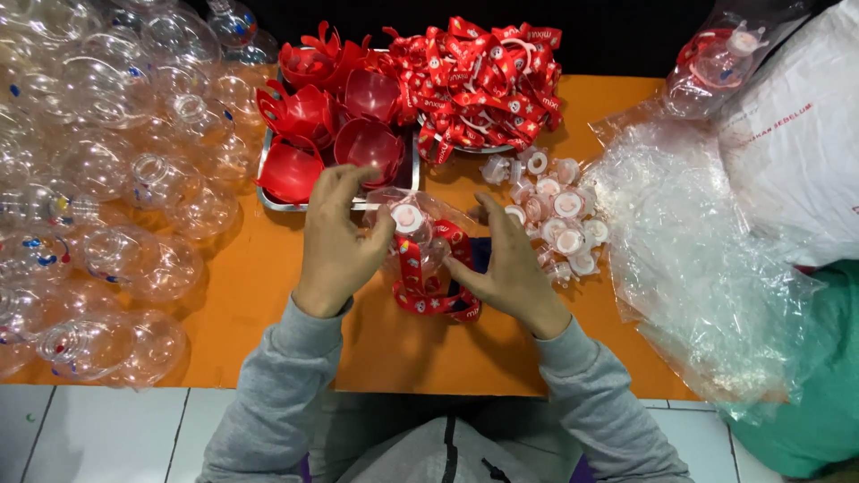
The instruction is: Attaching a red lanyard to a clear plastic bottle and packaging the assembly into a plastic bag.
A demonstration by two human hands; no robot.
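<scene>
Careful: your left hand (338,234) and right hand (510,268) pinch the strapped bottle (419,240); a loose grip could drop it among the caps (559,215)

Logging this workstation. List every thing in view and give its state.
clear bottle: capped, held between both hands
red strap: looped on the bottle
left hand: gripping bottle
right hand: steadying bottle
empty bottles: uncapped, piled
red cups: loose in tray
caps: loose heap
plastic bags: crumpled, empty
</scene>
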